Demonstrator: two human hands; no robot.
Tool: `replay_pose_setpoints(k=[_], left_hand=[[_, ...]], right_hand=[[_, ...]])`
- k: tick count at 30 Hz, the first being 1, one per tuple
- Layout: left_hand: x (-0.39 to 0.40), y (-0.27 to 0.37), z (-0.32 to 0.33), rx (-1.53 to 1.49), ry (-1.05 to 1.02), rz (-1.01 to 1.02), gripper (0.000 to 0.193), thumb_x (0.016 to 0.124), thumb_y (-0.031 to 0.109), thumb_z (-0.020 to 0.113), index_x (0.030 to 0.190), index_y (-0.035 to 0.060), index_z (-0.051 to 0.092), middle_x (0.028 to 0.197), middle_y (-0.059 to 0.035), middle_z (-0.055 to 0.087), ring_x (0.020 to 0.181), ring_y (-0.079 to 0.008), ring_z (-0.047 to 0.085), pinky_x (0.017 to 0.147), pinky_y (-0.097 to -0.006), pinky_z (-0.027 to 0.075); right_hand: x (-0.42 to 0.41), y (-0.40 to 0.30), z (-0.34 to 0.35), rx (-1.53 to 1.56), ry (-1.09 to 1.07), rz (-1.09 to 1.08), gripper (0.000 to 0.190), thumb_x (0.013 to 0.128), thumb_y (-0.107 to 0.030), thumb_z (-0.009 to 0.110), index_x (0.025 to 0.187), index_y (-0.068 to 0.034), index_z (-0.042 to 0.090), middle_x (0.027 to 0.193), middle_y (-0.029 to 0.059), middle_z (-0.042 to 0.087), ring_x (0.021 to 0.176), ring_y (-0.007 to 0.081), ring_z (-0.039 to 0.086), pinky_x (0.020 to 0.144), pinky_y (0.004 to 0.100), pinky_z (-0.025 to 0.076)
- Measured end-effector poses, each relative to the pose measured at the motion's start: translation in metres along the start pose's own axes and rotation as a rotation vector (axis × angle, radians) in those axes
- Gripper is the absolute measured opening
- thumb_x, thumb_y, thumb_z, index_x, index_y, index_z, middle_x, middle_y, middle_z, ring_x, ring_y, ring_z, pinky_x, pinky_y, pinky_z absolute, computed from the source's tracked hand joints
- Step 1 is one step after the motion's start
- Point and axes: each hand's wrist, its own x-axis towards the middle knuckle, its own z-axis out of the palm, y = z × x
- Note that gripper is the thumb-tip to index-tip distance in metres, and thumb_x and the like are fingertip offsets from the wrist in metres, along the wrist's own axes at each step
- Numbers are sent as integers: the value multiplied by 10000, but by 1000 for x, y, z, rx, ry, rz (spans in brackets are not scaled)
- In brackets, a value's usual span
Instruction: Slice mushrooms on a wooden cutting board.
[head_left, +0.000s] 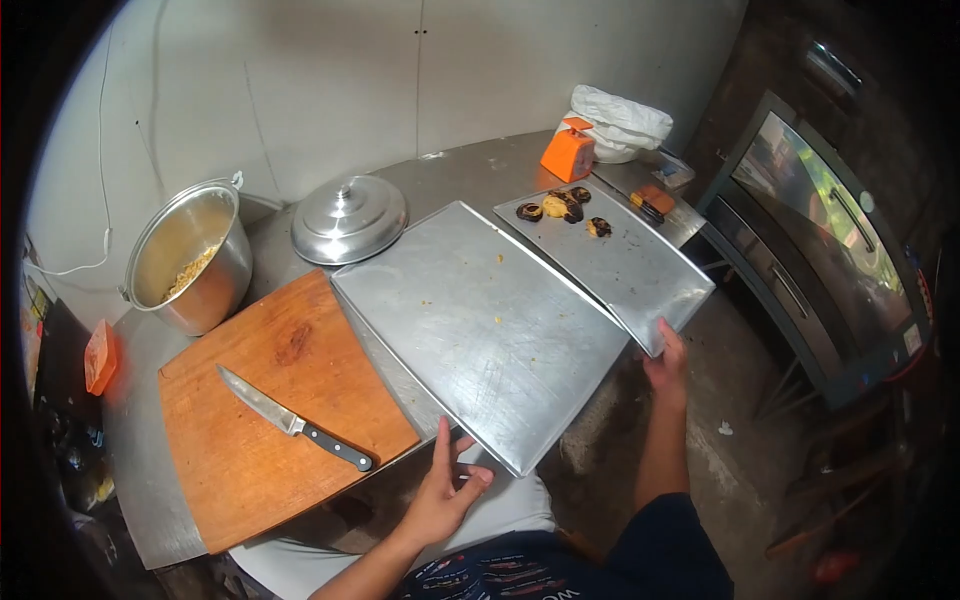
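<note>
A large metal baking tray (480, 337) with a few crumbs on it juts out past the table's front edge. My left hand (448, 480) is by its near left edge, fingers apart; the index fingertip is at the rim, and I cannot tell whether it touches. My right hand (667, 360) grips the near corner of a smaller metal baking tray (637, 270), thumb on top and fingers underneath. Several dark-and-yellow baked pieces (556, 205) sit at that tray's far end. Left of the large tray, a chef's knife (296, 421) with a black handle lies on a wooden board (255, 457).
The steel table (154, 517) also bears a deep metal pot (225, 262) with yellowish bits inside, a metal lid (349, 217), an orange kitchen scale (568, 157) and a white bag (626, 120). An orange plastic container (100, 358) is far left. An oven (810, 247) stands at right.
</note>
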Motion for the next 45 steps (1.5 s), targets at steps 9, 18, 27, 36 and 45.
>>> replay_pose_setpoints(k=[9,18,27,36,45], left_hand=[[3,13,-1,50,2,-60,1138,1130,198,746,1816,66,-153,1711,-268,411,1208,-192,640,1097,-368,540],[5,-9,11,-33,64,46,1146,1113,202,771,1821,80,-121,1572,-234,525,1138,-190,691,960,-338,573],[35,-26,47,47,271,157,1209,1075,84,798,1817,129,-155,1173,-64,588,989,-132,693,875,-290,572],[67,-39,82,-180,237,165,1151,1075,77,778,1817,129,-100,1426,-172,706,999,-170,756,823,-307,598],[58,-70,84,-103,67,183,914,1106,129,743,1780,74,129,1519,-140,652,987,-146,717,833,-284,580]], right_hand=[[-107,-44,35,49,-70,-58,320,1138,-196,666,1374,19,685,1296,124,772,1182,264,757,1020,427,606],[-200,-36,67,-139,-16,238,447,1112,-209,703,1484,25,622,1345,127,747,1226,253,742,1063,414,594],[-215,-25,77,-364,-209,570,507,1062,-180,766,1502,22,614,1240,133,784,961,237,803,678,394,672],[-220,-18,89,-273,-298,539,577,1032,-171,761,1546,19,578,1274,149,771,930,254,810,600,365,661],[-205,-38,106,-181,-334,507,759,956,-251,858,1588,22,537,1362,144,751,1096,257,795,797,337,672]])
